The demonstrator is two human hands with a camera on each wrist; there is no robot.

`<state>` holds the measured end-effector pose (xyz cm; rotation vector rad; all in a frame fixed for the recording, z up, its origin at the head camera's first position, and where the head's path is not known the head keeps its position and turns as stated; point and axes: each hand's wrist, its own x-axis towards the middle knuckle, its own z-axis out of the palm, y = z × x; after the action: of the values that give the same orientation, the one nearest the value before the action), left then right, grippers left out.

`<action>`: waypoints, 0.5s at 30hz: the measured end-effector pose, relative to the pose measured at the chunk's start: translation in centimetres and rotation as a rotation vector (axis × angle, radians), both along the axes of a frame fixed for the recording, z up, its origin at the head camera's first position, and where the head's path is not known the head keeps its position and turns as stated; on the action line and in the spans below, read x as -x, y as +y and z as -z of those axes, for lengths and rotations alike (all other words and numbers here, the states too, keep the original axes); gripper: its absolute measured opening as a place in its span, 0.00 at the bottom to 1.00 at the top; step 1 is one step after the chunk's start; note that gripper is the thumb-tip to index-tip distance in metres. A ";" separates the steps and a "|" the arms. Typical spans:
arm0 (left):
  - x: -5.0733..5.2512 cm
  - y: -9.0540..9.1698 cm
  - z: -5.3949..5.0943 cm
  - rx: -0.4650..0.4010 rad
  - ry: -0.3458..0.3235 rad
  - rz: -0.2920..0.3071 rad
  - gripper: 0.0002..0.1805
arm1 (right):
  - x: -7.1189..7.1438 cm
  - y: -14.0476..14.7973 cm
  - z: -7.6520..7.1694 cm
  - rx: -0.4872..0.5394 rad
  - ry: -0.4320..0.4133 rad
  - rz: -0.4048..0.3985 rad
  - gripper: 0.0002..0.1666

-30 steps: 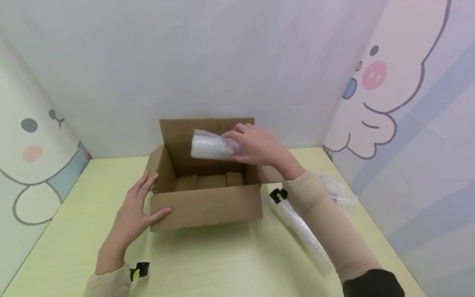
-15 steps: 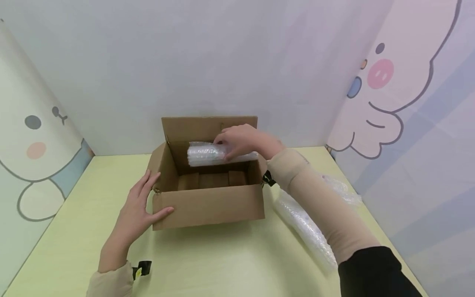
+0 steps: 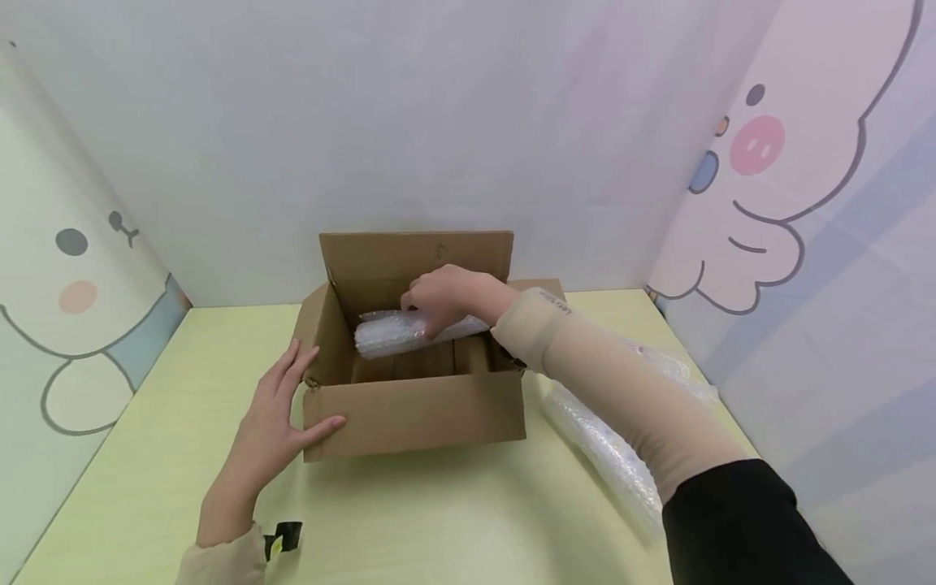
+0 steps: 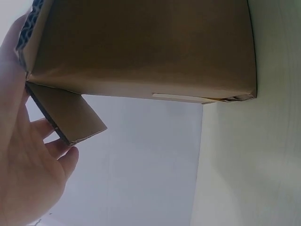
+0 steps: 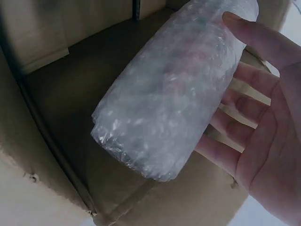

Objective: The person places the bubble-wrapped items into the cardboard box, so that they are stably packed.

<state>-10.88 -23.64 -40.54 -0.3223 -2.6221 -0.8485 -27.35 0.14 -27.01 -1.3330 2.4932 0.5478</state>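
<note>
In the head view my right hand (image 3: 449, 296) grips a bubble-wrapped roll (image 3: 387, 335) inside the open cardboard box (image 3: 417, 418). The roll lies crosswise, its left end lower. From the right wrist, clear bubble wrap (image 5: 164, 94) covers it, with faint reddish patches; what is within cannot be made out. Thumb on one side and fingers on the other hold it. My left hand (image 3: 266, 439) holds the box's near left corner, thumb on the front flap and fingers at the left flap. The left wrist view shows fingertips behind a small flap (image 4: 70, 113).
A second bubble-wrapped roll (image 3: 607, 459) lies on the pale yellow table (image 3: 439, 520) right of the box, partly under my right forearm. More crumpled bubble wrap (image 3: 680, 370) lies beyond it. A cartoon-printed curtain (image 3: 439, 122) stands behind the box.
My right hand has brought the wrapped roll down from above the opening into the box and slightly left. My left hand stays at the box corner.
</note>
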 end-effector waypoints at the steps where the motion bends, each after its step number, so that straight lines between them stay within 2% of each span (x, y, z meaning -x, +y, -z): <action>1: 0.0 0.0 0.0 -0.003 0.002 0.003 0.56 | -0.1 -0.2 0.2 -0.014 0.007 -0.004 0.34; 9: -0.3 0.2 0.0 -0.008 0.034 0.018 0.56 | -0.6 -1.7 2.0 -0.172 0.088 -0.100 0.35; 15: -0.2 0.4 -0.1 -0.005 0.051 0.020 0.56 | -0.2 -2.5 3.0 -0.215 0.128 -0.137 0.35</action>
<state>-10.65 -23.25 -40.47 -0.3648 -2.5740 -0.8417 -27.18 -2.39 -30.06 -1.4298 2.3692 0.9306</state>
